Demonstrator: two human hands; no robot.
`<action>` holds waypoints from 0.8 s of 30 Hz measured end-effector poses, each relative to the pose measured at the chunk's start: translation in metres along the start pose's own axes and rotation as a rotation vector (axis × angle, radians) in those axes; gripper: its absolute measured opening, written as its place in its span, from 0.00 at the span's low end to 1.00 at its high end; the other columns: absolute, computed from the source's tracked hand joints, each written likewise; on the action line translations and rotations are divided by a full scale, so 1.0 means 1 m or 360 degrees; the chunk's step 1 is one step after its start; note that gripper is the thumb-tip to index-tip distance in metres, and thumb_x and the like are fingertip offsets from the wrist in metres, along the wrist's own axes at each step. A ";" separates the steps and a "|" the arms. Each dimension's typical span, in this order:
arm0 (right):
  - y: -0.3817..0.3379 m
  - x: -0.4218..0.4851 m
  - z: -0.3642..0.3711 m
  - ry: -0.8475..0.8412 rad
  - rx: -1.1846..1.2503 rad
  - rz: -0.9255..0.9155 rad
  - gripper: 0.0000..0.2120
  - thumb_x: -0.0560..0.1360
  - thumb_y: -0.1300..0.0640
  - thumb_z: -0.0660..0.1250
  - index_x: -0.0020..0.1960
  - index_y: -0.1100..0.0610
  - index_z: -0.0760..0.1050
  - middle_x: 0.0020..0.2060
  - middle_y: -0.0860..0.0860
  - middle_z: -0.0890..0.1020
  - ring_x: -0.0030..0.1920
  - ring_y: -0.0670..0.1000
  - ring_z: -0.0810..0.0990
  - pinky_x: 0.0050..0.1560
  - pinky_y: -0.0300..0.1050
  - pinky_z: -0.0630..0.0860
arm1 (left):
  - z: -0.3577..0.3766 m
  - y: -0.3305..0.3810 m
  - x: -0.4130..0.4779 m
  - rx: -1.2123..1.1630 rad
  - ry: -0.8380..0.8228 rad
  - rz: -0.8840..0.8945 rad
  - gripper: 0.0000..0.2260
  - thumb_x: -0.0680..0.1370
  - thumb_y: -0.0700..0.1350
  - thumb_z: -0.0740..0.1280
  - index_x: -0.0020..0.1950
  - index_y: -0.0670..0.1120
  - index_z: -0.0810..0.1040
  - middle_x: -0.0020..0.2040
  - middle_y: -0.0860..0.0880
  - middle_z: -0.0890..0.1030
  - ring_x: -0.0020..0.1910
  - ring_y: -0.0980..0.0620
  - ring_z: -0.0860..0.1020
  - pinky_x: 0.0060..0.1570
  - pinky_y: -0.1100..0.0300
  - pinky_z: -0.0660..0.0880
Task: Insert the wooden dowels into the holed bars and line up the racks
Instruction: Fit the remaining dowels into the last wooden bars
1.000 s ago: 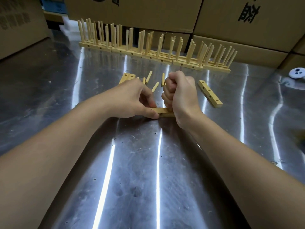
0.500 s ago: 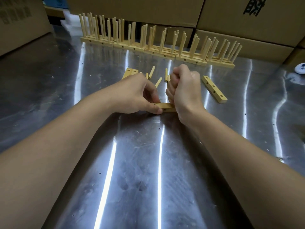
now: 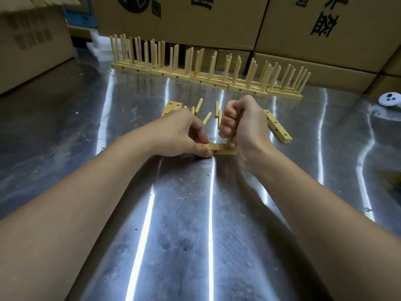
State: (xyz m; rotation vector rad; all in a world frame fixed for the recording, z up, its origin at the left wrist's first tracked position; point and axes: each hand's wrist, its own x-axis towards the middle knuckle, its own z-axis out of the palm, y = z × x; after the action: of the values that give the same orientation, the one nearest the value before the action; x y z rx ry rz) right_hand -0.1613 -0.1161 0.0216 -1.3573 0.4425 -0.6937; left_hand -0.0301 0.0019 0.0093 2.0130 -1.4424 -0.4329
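While left hand (image 3: pixel 184 135) pinches bar (image 3: pixel 219 149) flat on desk (image 3: pixel 195 213), right hand (image 3: pixel 243 124) stays fisted round dowel (image 3: pixel 230 139), now upright in bar's right end. Little shift since before: seating under way. Loose dowels (image 3: pixel 207 117), spare bar (image 3: pixel 277 129) behind; racks (image 3: pixel 206 74) lined at back.

Glossy scuffed metal table (image 3: pixel 195 224); pale matt wooden bars (image 3: pixel 277 127).

Your right fist has lifted off the bar

Your right hand (image 3: pixel 243 124) now sits higher, so the upright dowel (image 3: pixel 230 139) it grips shows beneath it, standing in the holed bar (image 3: pixel 221 149); your head has tipped up toward 12 o'clock
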 end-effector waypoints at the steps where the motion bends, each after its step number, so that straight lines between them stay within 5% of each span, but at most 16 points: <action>1: 0.001 0.000 0.002 0.0030 -0.0060 -0.0008 0.21 0.82 0.56 0.53 0.30 0.51 0.60 0.26 0.47 0.61 0.28 0.48 0.58 0.29 0.43 0.58 | 0.000 0.000 0.000 -0.0001 -0.0003 -0.0003 0.09 0.71 0.54 0.83 0.45 0.51 0.89 0.38 0.52 0.86 0.40 0.53 0.82 0.38 0.64 0.73; 4: 0.006 0.001 0.005 0.0097 -0.0163 -0.0055 0.27 0.87 0.46 0.55 0.30 0.49 0.58 0.27 0.47 0.58 0.27 0.48 0.55 0.28 0.43 0.55 | 0.000 -0.001 0.001 -0.0004 -0.0019 -0.0017 0.09 0.72 0.54 0.83 0.44 0.51 0.89 0.39 0.51 0.87 0.42 0.51 0.83 0.41 0.60 0.75; 7: 0.010 0.002 0.007 0.0050 -0.0042 -0.0138 0.26 0.88 0.53 0.54 0.31 0.51 0.56 0.27 0.49 0.56 0.27 0.48 0.54 0.26 0.40 0.55 | 0.000 -0.003 0.002 0.0000 -0.0020 -0.0004 0.08 0.72 0.54 0.82 0.44 0.52 0.89 0.39 0.52 0.87 0.43 0.51 0.83 0.44 0.56 0.77; 16: 0.009 0.007 0.005 0.0136 -0.0004 -0.0122 0.22 0.80 0.62 0.54 0.29 0.51 0.56 0.26 0.50 0.55 0.27 0.50 0.51 0.27 0.39 0.52 | 0.002 -0.009 0.003 -0.0043 0.0003 0.0036 0.08 0.72 0.53 0.82 0.45 0.52 0.89 0.39 0.55 0.86 0.39 0.60 0.80 0.37 0.71 0.72; 24: 0.011 0.004 0.006 0.0173 -0.0051 -0.0161 0.20 0.80 0.63 0.55 0.31 0.52 0.57 0.28 0.52 0.55 0.28 0.51 0.51 0.27 0.40 0.52 | 0.004 -0.012 0.003 -0.0027 0.0025 0.0007 0.08 0.71 0.55 0.82 0.44 0.53 0.88 0.39 0.55 0.86 0.43 0.54 0.83 0.46 0.56 0.78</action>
State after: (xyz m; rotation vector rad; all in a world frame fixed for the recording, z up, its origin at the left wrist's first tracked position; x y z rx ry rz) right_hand -0.1519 -0.1140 0.0121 -1.3836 0.4755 -0.8497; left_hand -0.0232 0.0002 -0.0013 1.9951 -1.4289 -0.4250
